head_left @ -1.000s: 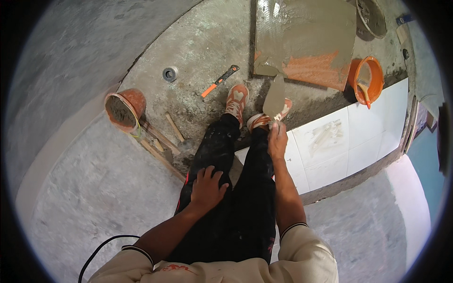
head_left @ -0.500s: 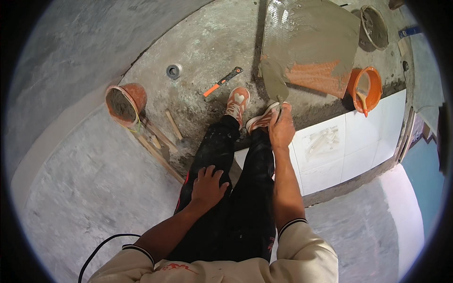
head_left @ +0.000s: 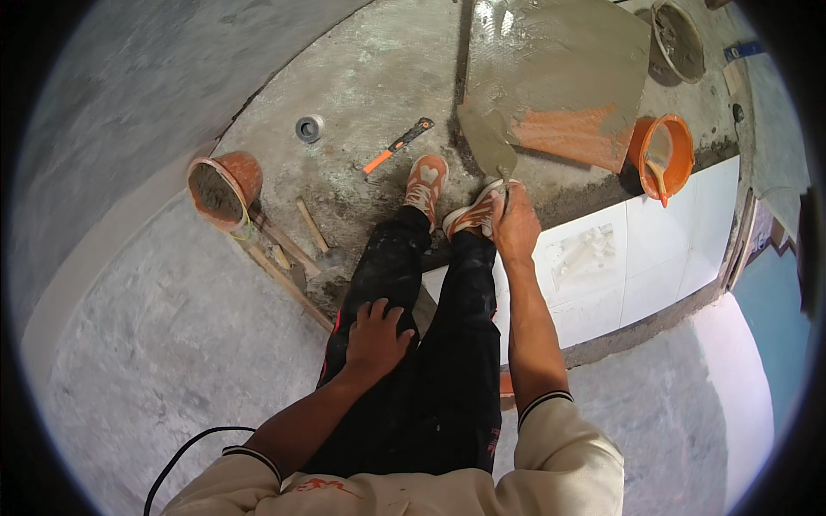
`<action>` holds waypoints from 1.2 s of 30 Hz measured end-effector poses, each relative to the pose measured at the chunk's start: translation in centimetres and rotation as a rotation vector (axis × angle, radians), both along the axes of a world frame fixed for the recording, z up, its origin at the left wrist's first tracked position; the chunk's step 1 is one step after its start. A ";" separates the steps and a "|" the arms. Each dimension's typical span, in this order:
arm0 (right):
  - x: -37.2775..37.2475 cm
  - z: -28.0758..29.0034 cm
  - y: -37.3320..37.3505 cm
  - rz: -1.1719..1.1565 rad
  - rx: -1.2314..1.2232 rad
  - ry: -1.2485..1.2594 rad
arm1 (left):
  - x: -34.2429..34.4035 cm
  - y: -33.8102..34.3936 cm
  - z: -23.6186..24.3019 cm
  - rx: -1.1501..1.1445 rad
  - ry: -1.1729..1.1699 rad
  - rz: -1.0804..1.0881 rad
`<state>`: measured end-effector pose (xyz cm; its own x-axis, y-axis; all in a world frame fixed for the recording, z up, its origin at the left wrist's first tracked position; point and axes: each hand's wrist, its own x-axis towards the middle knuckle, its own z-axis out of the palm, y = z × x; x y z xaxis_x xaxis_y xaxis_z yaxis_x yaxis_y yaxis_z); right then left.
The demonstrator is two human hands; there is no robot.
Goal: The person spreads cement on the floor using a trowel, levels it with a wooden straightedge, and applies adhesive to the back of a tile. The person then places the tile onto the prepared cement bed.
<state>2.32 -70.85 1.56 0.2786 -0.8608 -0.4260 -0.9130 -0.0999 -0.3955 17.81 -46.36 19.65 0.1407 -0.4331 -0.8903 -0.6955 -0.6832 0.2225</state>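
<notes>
A mortar-coated trowel point(head_left: 492, 144) is gripped in my right hand point(head_left: 516, 225), near my right shoe. The trowel's blade lies at the near left corner of a large tile point(head_left: 564, 60). Grey mortar covers most of that tile, while an orange patch along its near edge shows through. My left hand point(head_left: 376, 342) rests on my left thigh with the fingers spread, holding nothing.
White tiles point(head_left: 667, 224) run along the right. An orange bucket point(head_left: 680, 176) with a brush point(head_left: 661, 185) and a mortar bucket point(head_left: 680, 43) stand beyond. A reddish mortar bucket point(head_left: 248, 172), wood strips point(head_left: 288, 288), a grey ring point(head_left: 309, 129) and an orange-black tool point(head_left: 398, 144) lie left.
The trowel blade has shifted slightly left and swung to a more slanted angle at the tile's corner. The whole view has moved a little. My left hand stays on the thigh.
</notes>
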 end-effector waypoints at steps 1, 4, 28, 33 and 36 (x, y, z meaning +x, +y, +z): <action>0.1 0.0 0.3 0.018 0.008 0.005 | 0.2 -0.2 0.0 -0.009 -0.010 -0.004; -1.0 -0.2 -0.6 -0.118 -0.051 0.034 | 0.2 -0.7 0.1 0.011 0.002 0.027; -7.1 -2.0 0.8 -0.221 -0.016 0.114 | 0.1 -4.5 0.7 0.123 -0.008 -0.124; -8.1 -2.1 -5.1 -0.503 -0.174 0.106 | -0.4 -4.2 0.6 0.111 -0.034 -0.157; -6.7 -2.2 -5.1 -0.300 -0.118 0.058 | -1.2 -4.7 0.6 0.122 -0.044 -0.195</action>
<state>-4.41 -75.92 -0.67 -0.0165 -0.9451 -0.3263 -0.9293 0.1349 -0.3439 16.65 -51.02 20.21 0.1051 -0.3459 -0.9324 -0.8242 -0.5549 0.1130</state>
